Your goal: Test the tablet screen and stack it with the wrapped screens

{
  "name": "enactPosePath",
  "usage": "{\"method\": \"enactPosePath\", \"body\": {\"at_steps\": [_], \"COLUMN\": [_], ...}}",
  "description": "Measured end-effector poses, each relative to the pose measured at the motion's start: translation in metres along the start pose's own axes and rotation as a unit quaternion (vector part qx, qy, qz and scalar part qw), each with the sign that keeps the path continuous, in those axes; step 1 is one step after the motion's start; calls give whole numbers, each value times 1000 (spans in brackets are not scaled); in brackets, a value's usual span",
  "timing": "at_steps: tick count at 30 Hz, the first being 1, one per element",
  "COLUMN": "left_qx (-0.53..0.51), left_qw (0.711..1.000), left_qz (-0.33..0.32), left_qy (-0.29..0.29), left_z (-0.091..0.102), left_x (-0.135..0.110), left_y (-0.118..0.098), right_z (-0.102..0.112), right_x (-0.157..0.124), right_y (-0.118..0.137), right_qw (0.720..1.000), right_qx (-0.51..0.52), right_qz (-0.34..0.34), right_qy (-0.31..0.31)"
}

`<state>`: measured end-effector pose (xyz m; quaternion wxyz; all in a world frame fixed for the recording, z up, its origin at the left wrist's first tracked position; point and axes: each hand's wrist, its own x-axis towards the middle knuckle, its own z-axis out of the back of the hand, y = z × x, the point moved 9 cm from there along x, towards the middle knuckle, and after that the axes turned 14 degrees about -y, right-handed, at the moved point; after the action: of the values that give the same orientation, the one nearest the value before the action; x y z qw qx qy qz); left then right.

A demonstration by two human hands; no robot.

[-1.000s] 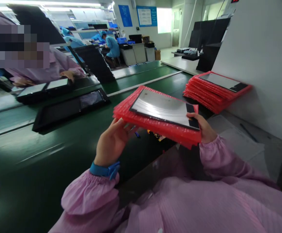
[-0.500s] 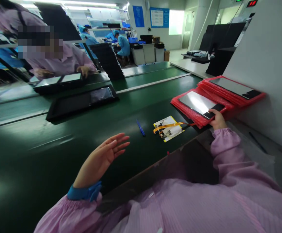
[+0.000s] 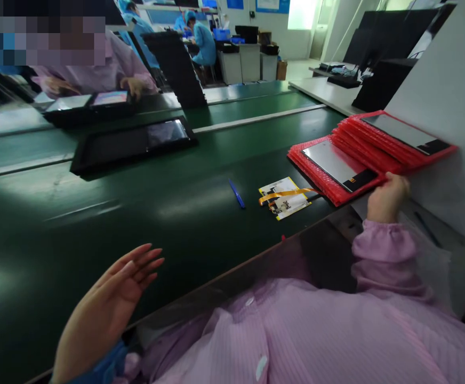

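Green belt [image 3: 96, 224]: right hand [image 3: 386, 198] fingers grasping red-wrapped panel [image 3: 336, 168] corner; left hand [image 3: 110, 301] released.

Single head view: looks forward and down from near edge of bench [image 3: 96, 224], facing across toward far side; own lap close below.

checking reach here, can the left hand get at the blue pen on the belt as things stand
Probably yes. The left hand hovers open and empty over the green belt, and only bare belt lies between it and the blue pen; it would need a forward stretch.
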<state>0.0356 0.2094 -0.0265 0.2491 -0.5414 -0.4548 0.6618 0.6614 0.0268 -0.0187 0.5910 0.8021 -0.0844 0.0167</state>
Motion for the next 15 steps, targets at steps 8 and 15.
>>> {"method": "enactPosePath", "body": {"at_steps": [8,15], "left_qx": [-26,-87], "left_qw": [999,985], "left_qz": [-24,-115], "left_qy": [-40,-94], "left_z": [50,106], "left_x": [-12,-20], "left_y": [7,14], "right_z": [-63,-54], "right_x": [-158,-183], "right_y": [-1,10], "right_qw": [792,786], "right_qx": [-292,-251], "right_qz": [388,456], "right_qy": [370,334]}}
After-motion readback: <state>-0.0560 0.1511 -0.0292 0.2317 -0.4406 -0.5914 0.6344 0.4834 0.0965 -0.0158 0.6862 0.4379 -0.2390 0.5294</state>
